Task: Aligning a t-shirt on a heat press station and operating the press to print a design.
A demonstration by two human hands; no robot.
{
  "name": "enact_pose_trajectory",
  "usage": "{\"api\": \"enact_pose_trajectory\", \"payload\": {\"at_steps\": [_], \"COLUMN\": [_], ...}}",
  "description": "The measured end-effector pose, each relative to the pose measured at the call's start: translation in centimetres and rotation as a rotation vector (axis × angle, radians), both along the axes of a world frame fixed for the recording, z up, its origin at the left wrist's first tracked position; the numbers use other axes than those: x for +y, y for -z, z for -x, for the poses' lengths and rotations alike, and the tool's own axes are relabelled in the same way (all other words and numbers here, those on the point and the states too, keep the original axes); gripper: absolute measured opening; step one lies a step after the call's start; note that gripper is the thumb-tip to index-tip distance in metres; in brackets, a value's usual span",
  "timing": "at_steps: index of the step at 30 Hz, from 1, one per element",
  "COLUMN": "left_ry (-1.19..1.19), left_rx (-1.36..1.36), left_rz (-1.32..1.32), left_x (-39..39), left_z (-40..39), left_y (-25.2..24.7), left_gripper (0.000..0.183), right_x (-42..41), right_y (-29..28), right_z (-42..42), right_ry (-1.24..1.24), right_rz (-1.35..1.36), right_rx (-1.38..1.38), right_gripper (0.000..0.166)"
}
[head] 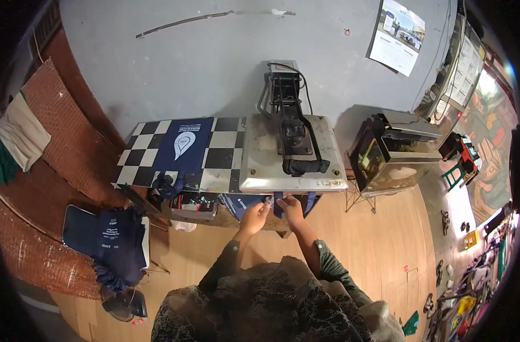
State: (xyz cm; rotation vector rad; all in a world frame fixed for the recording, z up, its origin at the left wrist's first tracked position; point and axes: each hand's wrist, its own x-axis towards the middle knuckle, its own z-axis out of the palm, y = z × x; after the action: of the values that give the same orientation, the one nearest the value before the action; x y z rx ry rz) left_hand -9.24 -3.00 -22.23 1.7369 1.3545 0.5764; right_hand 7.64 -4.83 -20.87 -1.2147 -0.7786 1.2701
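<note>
My left hand (254, 218) is curled at the front edge of the heat press (264, 158). Its fingertips meet a small whitish piece (268, 201), too small to identify, and whether they grip it is unclear. Close beside it, my right hand (291, 210) pinches a dark blue fabric strap (278, 204). A navy fabric bag (238, 206) with white print hangs below the press's front edge, partly hidden by my hands. Another navy bag (184, 143), with a white drop-shaped print, lies flat on the checkered tabletop (223, 160) left of the press.
Navy printed bags (121, 235) are piled on a chair (78, 231) at the left. Under the tabletop, packaged items sit on a shelf (196, 207). A glass fish tank (392, 166) stands on a wire stand to the right. The press's padded handle (306, 166) juts toward me.
</note>
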Motion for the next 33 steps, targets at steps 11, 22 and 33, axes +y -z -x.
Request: {"api": "enact_pose_trajectory", "payload": {"at_steps": [11,22,33], "left_ry": [0.301,0.326,0.365], "left_rx": [-0.218,-0.092,-0.205], "left_rz": [-0.384,-0.474,-0.396], "left_x": [-0.7,0.6,0.9], "left_z": [-2.9,-2.9,-2.3], "left_y": [-7.5,-7.4,-7.5], "left_gripper": [0.044,0.031,0.017], "right_x": [-1.1,-2.8,-3.4], "right_y": [-0.3,-3.8,-5.8], "right_z": [-1.5,-3.5,-4.6], "right_ry": [-0.124,-0.190,-0.271], "right_rz": [-0.187,-0.291,-0.226], "right_rx": [-0.710,-0.746,-0.861], "right_gripper": [0.028,0.032,0.027]}}
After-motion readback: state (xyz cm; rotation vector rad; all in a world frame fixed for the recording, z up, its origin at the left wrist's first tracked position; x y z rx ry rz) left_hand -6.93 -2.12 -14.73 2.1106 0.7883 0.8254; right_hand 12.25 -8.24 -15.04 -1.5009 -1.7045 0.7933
